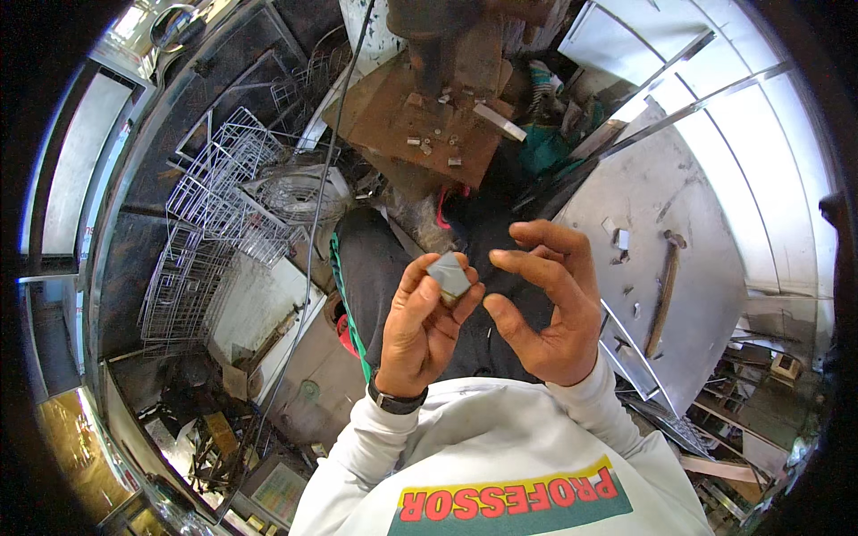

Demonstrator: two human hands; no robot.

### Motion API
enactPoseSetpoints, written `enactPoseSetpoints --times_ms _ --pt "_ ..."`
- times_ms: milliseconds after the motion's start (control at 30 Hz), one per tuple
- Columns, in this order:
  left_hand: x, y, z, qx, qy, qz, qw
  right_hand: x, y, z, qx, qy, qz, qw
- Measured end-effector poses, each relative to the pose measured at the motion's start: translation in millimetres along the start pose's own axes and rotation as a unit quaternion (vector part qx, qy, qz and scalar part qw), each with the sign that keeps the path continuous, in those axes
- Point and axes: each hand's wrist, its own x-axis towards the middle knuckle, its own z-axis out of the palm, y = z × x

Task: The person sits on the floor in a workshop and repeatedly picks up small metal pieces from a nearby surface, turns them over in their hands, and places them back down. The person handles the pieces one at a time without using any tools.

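Observation:
Between the thumb and fingers of my left hand (420, 332) is a small square grey metal piece (449, 274), its flat face turned up. A dark watch circles that wrist. My right hand (552, 304) is just to the right of the piece, apart from it, with thumb and fingers spread and nothing between them. Both hands are above my lap, over dark trousers (368, 277). Ahead of my knees stands a rusty brown work surface (380, 112), with several small metal bits and a pale flat bar (500, 122) lying on it.
To the right, a hammer (666, 290) and small scraps lie on a grey metal sheet (608, 201). Wire racks (223, 183) are piled at the left, near a hanging dark cable (323, 179). Scrap pieces (214, 438) crowd the lower left, and framed panels lean at the upper right.

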Motion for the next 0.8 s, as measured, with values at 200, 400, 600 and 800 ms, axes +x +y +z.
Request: enactPoseSetpoints --times_ms 200,400,600,800 --pt "-5 -4 -2 0.127 0.015 0.035 0.991 7 17 10 -0.091 -0.043 -0.117 0.988" --pt "-12 -5 -6 0.07 0.049 -0.017 0.996 1 24 19 -0.058 -0.057 -0.122 0.989" --pt "-15 -15 6 -0.017 0.086 -0.049 0.995 -5 20 -2 0.005 -0.11 -0.11 0.988" --pt "-9 -20 2 -0.15 0.054 -0.037 0.987 -10 18 -30 0.095 -0.151 -0.059 0.982"
